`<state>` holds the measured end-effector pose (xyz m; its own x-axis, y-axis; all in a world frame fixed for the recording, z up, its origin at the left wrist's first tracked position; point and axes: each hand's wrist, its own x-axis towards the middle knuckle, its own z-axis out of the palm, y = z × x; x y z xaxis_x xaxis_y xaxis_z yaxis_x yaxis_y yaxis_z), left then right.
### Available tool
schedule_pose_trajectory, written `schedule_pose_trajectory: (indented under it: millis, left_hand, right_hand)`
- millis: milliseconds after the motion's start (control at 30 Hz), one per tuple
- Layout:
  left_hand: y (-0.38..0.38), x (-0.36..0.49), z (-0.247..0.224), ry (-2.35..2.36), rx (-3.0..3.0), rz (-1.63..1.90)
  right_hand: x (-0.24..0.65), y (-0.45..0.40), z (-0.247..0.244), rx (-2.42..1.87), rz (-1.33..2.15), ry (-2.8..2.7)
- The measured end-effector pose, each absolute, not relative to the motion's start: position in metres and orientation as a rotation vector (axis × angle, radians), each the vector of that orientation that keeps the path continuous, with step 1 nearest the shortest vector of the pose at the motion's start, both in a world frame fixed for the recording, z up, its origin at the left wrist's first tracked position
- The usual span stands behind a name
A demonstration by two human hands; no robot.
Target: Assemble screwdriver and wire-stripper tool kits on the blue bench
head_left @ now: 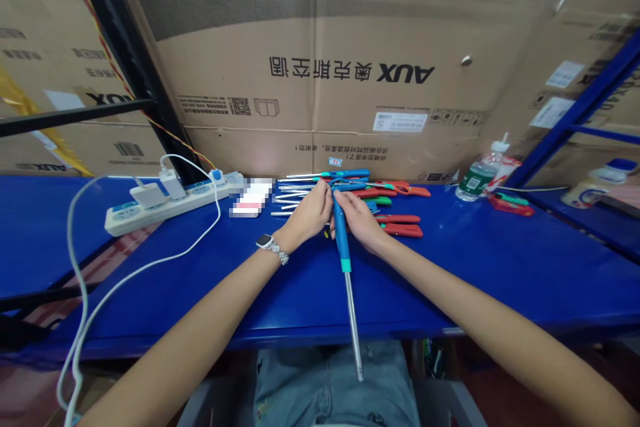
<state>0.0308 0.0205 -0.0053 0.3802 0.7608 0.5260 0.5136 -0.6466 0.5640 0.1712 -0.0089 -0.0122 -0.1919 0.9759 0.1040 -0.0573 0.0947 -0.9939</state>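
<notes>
The left hand (311, 212) and the right hand (361, 219) both close on the upper end of a blue plastic-handled tool (341, 230) with a teal collar and a slim silver metal tube; the fingertips are mostly hidden, so how firmly each presses I cannot tell. The tool is between the hands, its tube pointing back past the edge of the blue table (480, 273) over the person's lap (335, 387). With the hold all at one end, a loosened finger could let the tube swing or drop tip-first onto the lap. The pile of red-, blue- and green-handled tools (407, 230) lies close about the hands, so a wide turn might scatter some. Swinging the left forearm outward could catch the looping white cable (165, 257) and tug the white power strip (200, 197).
</notes>
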Motion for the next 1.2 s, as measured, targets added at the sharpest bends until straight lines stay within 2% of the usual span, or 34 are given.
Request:
schedule_pose_trajectory:
  millis: [200, 400, 500, 633, 833, 1000, 1100, 1200]
  left_hand:
    - [0.02, 0.036, -0.002, 1.171, 1.85, 1.13]
    - [0.013, 0.041, -0.005, 1.021, 1.291, 0.896]
    - [0.015, 0.038, -0.011, 1.105, 1.511, 0.983]
    - [0.014, 0.034, -0.017, 1.161, 2.14, 1.224]
    - [0.011, 0.037, -0.015, 1.175, 2.375, 1.178]
    - [0.013, 0.048, -0.012, 1.148, 1.864, 1.16]
    - [0.012, 0.053, -0.008, 1.07, 1.425, 1.045]
    - [0.012, 0.05, -0.005, 1.005, 1.285, 0.921]
  right_hand:
    - [0.171, -0.006, -0.013, -1.048, 1.172, -1.446]
    - [0.181, -0.008, -0.017, -1.113, 1.08, -1.568]
    - [0.184, -0.007, -0.017, -1.101, 1.119, -1.565]
    - [0.183, -0.007, -0.018, -1.034, 1.202, -1.491]
    - [0.179, -0.013, -0.018, -0.985, 1.248, -1.412]
    - [0.18, -0.015, -0.016, -1.033, 1.174, -1.426]
    - [0.183, -0.014, -0.017, -1.094, 1.095, -1.479]
    - [0.186, -0.012, -0.018, -1.122, 1.024, -1.55]
